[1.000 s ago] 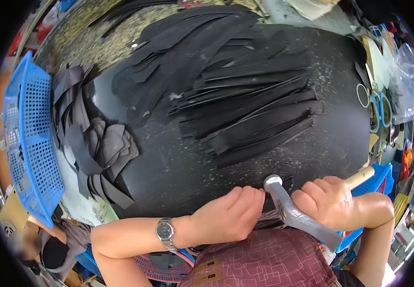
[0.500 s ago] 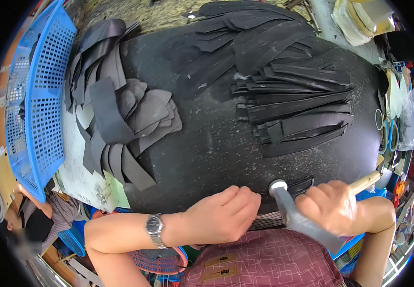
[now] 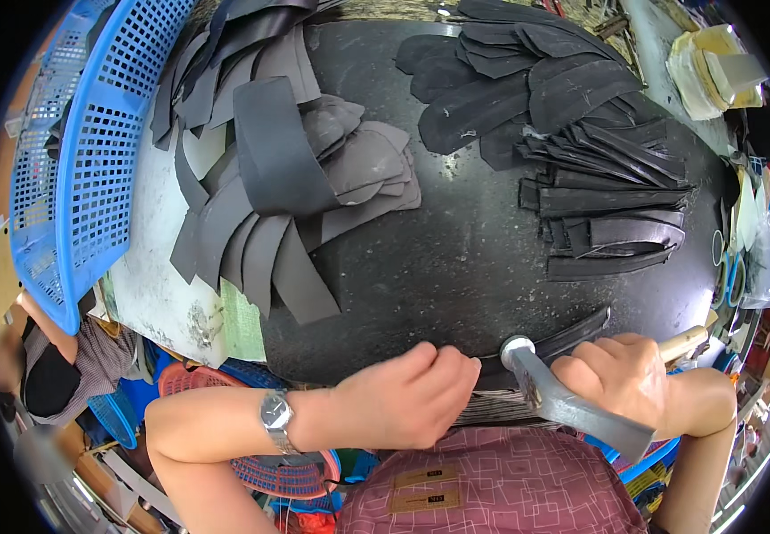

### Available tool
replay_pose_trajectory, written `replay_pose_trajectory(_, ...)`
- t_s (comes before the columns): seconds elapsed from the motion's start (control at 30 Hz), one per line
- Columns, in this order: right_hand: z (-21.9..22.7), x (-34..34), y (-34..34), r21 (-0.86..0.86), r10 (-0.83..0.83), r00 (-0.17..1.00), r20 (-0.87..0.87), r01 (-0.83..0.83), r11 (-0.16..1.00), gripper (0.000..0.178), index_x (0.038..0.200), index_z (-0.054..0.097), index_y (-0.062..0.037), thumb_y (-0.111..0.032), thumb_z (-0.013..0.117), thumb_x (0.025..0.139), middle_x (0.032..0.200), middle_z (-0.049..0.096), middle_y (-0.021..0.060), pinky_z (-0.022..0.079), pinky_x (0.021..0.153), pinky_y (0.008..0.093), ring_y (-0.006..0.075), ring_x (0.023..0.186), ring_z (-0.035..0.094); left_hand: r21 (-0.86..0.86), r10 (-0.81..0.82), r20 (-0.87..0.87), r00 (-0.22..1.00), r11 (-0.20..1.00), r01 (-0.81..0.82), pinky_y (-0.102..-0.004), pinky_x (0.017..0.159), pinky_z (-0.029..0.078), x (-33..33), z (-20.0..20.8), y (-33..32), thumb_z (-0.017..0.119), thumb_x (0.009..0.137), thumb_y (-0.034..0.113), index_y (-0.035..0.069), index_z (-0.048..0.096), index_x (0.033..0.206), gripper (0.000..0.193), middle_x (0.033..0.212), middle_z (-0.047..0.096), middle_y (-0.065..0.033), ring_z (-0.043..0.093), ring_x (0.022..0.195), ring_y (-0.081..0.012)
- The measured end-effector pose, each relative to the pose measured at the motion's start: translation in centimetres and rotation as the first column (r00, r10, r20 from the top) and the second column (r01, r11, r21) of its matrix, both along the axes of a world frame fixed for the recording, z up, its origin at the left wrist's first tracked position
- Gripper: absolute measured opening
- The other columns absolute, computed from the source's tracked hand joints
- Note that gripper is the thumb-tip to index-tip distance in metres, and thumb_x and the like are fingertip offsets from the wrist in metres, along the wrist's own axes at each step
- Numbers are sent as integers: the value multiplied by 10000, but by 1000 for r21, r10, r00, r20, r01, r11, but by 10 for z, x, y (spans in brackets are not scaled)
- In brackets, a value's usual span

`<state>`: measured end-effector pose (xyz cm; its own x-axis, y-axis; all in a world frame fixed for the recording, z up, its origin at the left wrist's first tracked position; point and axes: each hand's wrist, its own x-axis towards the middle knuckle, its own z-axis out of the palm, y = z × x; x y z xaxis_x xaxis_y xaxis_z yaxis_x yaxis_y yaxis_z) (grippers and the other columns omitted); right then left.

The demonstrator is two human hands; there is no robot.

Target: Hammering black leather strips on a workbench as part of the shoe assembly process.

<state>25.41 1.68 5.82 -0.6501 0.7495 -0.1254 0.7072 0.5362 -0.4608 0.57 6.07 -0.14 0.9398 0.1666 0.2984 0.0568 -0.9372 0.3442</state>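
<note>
My right hand (image 3: 621,383) is closed around the wooden handle of a hammer (image 3: 572,405). The hammer's round, shiny striking face rests on or just over a narrow black strip (image 3: 581,331), which looks like leather, at the front edge of the black work surface. To the left, my left hand (image 3: 407,392) is closed, its thumb and fingers pinched at the strip's left end. Those fingertips partly hide that end. The strip's other end curves away to the right, beyond the hammer.
Grey-black cut pieces (image 3: 278,151) are heaped at left, beside a blue plastic basket (image 3: 105,160). Black rounded pieces (image 3: 581,89) and folded strips (image 3: 616,200) lie at far right. Scissors (image 3: 735,278) hang at the right edge. Another person (image 3: 78,365) sits at lower left.
The view has shifted, so the piles appear moved. More of the black strip shows to the right of the hammer. Both hands keep nearly the same place and hold.
</note>
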Motion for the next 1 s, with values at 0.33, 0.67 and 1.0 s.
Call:
replay_pose_trajectory(0.33, 4, -26, 7, 107, 112, 994, 20, -113, 988, 225, 735, 492, -73, -197, 585, 572, 593, 381, -8, 341, 382, 255, 111, 449, 450, 271, 41, -32, 999, 962, -31, -307, 717, 444, -21, 0, -12, 549, 717, 188, -63, 640, 897, 322, 923, 605, -123, 547, 859, -229)
replay_pose_trajectory(0.67, -4, -40, 12, 100, 82, 997, 1, -81, 992, 201, 744, 498, -83, -211, 581, 612, 582, 376, -13, 311, 374, 246, 105, 439, 445, 46, 199, 72, 977, 978, -203, -301, 707, 447, -29, -7, -27, 569, 721, 172, -65, 644, 924, 321, 911, 597, -100, 536, 881, -222)
replay_pose_trajectory(1.0, -2, -42, 20, 77, 136, 991, -2, -136, 988, 238, 788, 494, -71, -224, 583, 629, 595, 374, -20, 353, 380, 243, 98, 443, 454, 222, 144, -79, 986, 967, -124, -245, 515, 326, -27, 2, -44, 554, 709, 181, -48, 671, 885, 312, 883, 626, -95, 453, 653, -149)
